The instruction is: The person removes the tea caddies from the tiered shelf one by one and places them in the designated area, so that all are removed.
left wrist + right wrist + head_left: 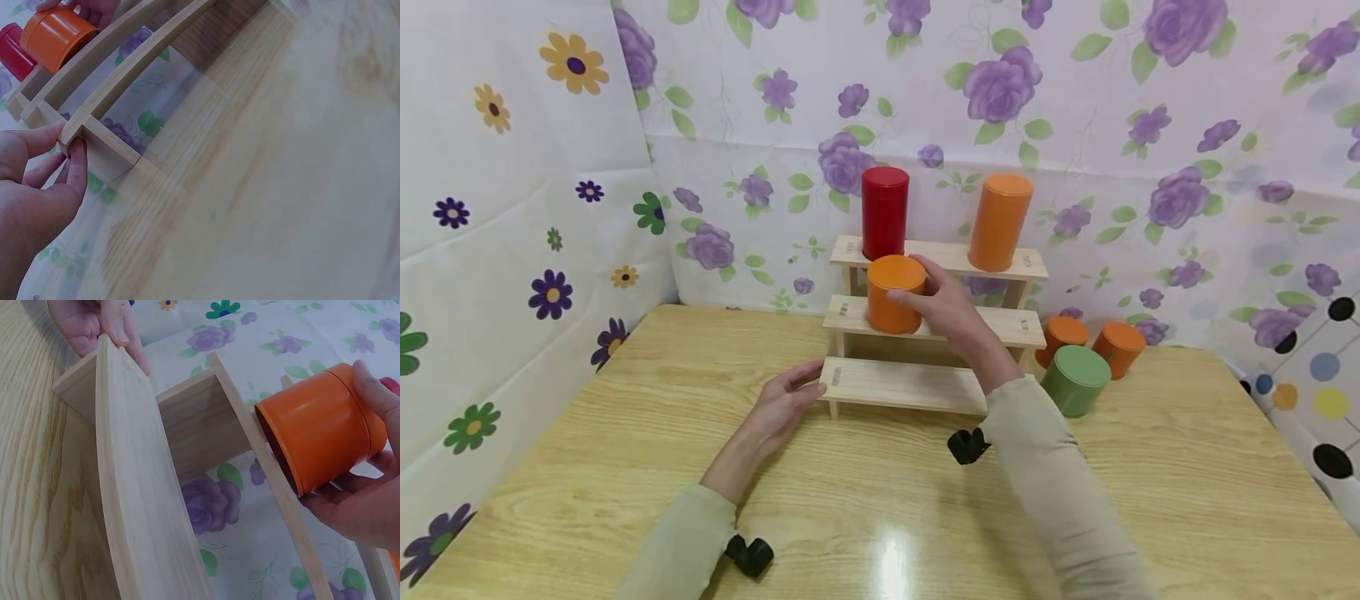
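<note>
My right hand [951, 308] grips a short orange canister [891, 300] at the left part of the middle step of a three-step wooden display shelf [910, 385]. In the right wrist view the canister [322, 428] has its base close to the step's edge; whether it touches the board I cannot tell. My left hand [782, 404] pinches the left end of the lowest step between thumb and fingers, as the left wrist view shows the hand [47, 181] there too. On the top step stand a tall red canister [885, 212] and a tall orange canister [1000, 221].
Right of the shelf, a green canister [1077, 382] and two short orange canisters, one nearer the shelf [1063, 337] and one farther right [1120, 348], stand close together on the wooden table [625, 450]. A flowered cloth [737, 100] hangs behind the shelf.
</note>
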`<state>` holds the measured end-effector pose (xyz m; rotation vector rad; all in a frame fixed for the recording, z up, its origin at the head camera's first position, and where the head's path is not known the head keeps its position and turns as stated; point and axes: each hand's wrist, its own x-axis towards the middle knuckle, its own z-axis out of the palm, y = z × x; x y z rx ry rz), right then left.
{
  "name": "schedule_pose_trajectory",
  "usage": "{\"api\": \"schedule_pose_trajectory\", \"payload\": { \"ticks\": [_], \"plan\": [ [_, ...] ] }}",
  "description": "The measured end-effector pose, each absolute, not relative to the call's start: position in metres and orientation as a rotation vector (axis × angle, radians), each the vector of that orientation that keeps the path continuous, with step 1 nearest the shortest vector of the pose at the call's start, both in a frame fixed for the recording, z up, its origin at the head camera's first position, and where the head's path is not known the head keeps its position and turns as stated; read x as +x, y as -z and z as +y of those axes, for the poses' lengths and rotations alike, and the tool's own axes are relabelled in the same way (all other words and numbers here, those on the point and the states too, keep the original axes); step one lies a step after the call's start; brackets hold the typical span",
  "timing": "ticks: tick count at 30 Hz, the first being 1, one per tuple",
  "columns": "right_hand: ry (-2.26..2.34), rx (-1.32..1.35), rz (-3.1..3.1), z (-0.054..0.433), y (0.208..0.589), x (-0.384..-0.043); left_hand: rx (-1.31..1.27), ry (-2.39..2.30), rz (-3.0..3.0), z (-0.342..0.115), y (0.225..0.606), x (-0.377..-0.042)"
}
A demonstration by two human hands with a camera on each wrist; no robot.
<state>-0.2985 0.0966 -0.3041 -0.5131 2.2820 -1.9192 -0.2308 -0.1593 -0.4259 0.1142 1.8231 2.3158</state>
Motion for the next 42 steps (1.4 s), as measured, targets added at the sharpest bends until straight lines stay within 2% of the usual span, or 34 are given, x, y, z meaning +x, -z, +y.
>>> {"api": "schedule_pose_trajectory", "payload": {
  "ticks": [42],
  "plan": [
    [1.890,-0.428,2.439,0.189,0.292,-0.264,0.140,-2.316,1.819,-0.158,0.426,-0.229]
  ]
}}
